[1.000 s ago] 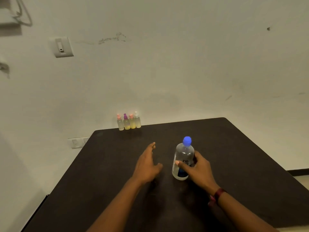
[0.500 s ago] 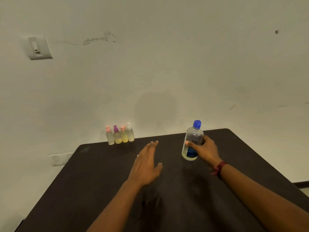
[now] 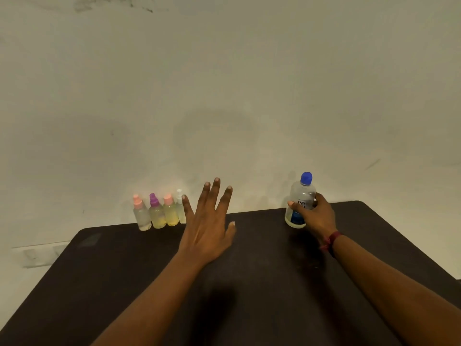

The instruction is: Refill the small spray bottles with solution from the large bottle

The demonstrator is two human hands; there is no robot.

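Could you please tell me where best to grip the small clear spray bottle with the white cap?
Probably the white-capped small clear spray bottle by its body, below the cap, left hand coming from the front-right: it stands upright, that side is free, the orange-capped clear bottle crowds the other, the wall stands behind.

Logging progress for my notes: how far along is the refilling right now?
Done: nothing that shows; the blue cap sits on the large bottle. In hand: the right hand grips that bottle upright at the far side of the table, while the left hand hovers open beside the four small spray bottles, all with tops on. Left: opening, pouring into each and closing.
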